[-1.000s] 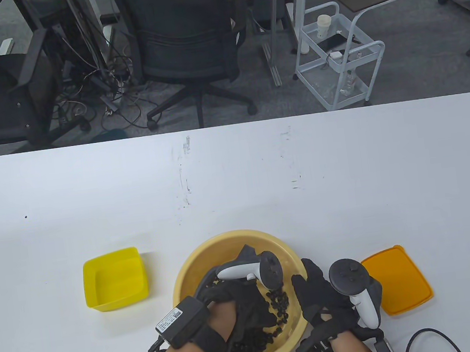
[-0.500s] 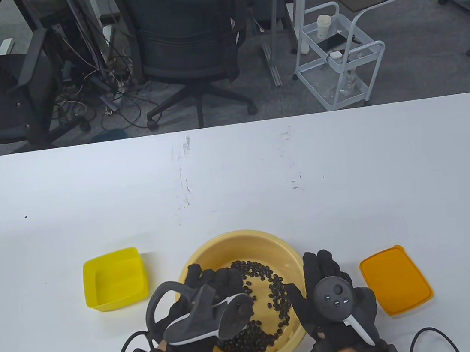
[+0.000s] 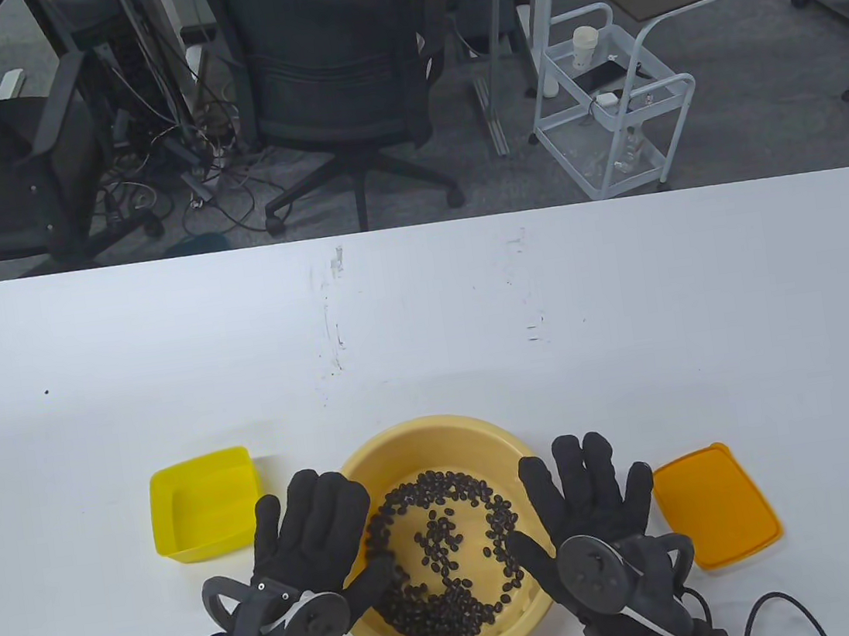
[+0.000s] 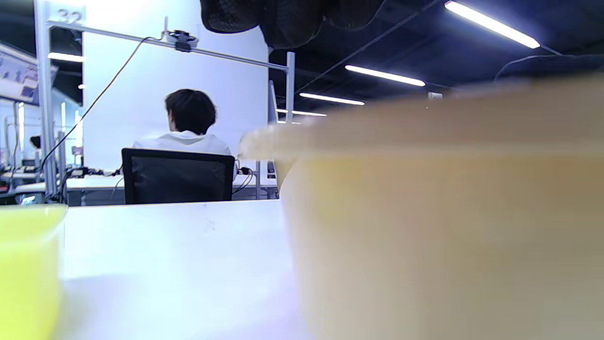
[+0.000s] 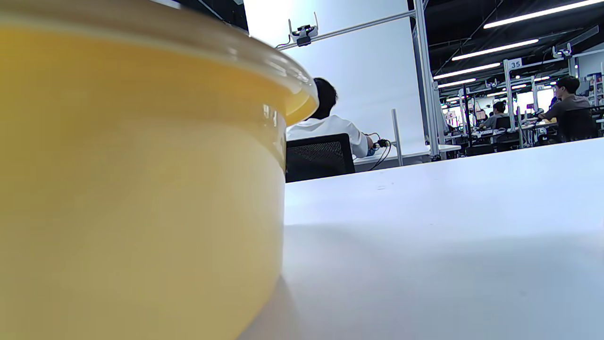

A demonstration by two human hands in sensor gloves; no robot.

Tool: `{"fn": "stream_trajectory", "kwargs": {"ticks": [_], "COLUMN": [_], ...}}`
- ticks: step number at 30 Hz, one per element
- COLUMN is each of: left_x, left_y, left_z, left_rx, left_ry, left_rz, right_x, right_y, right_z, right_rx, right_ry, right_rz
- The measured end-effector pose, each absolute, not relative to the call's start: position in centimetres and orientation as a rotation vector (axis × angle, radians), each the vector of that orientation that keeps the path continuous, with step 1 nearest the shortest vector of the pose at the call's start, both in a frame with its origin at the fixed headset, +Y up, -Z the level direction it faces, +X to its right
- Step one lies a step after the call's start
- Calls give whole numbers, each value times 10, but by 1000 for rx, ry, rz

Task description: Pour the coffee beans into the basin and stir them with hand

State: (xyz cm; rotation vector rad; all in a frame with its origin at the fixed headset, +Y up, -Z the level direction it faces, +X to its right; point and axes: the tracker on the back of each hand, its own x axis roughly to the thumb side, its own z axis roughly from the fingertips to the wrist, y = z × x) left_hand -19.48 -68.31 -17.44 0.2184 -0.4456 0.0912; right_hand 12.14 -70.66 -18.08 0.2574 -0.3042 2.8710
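The round yellow basin (image 3: pixel 429 442) sits on the white counter (image 3: pixel 424 318) with the coffee beans (image 3: pixel 439 550) scattered across its bottom in a loose ring. The left hand (image 3: pixel 308 529) lies at the basin's left rim, fingers straight and spread, holding nothing. The right hand (image 3: pixel 585 496) lies flat at the basin's right rim, fingers likewise spread. A yellow box (image 3: pixel 207 503) stands left of the basin; an orange lid (image 3: pixel 715 506) lies to its right.

Both wrist views blur the basin (image 4: pixel 448 212) wall, hiding its coffee beans.
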Motion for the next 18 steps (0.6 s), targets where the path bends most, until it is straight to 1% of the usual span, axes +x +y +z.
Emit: {"fn": "stream_trajectory", "kwargs": {"ticks": [2, 3, 5, 9, 12, 18], "left_x": [-200, -203, -204, -202, -200, -200], "left_y": [-686, -687, -689, -695, -697, -698], "left_z": [-175, -175, -176, -178, -177, -176], "left_rx": [201, 234, 219, 175, 153, 149], "left_ry": [-406, -376, -368, -374, -378, -377], "left_rz": [64, 67, 72, 64, 72, 67], "right_x": [119, 117, 115, 111, 113, 117], "right_y": [-706, -707, -707, -708, -713, -715], "right_z": [-182, -183, -183, -182, -184, -185], "right_rx": [279, 289, 298, 317, 309, 298], "right_ry": [-297, -292, -291, -291, -247, -220], "right_rz": [2884, 2895, 2904, 2925, 2918, 2886]}}
